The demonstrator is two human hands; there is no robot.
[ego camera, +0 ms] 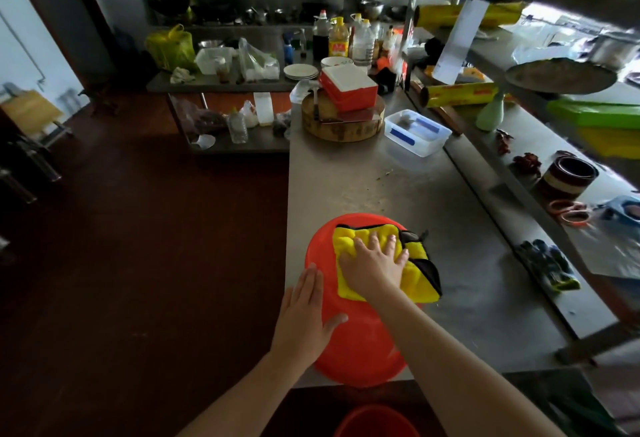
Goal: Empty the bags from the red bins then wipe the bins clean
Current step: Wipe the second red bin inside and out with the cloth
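Observation:
A round red bin (360,343) lies bottom-up on the near corner of the steel counter (374,180), overhanging its edge. A yellow cloth with black trim (419,270) is spread over its far side. My right hand (374,265) presses flat on the cloth, fingers spread. My left hand (304,315) rests flat against the bin's left side, thumb across the top. A second red bin (377,422) shows at the bottom edge, below the counter; only its rim is visible.
Farther along the counter stand a clear plastic box (417,131), a round wooden chopping block (343,124) with a cleaver, and a red box with a white lid (349,86). Shelving with rolls, gloves and jars runs along the right. Dark red floor lies to the left.

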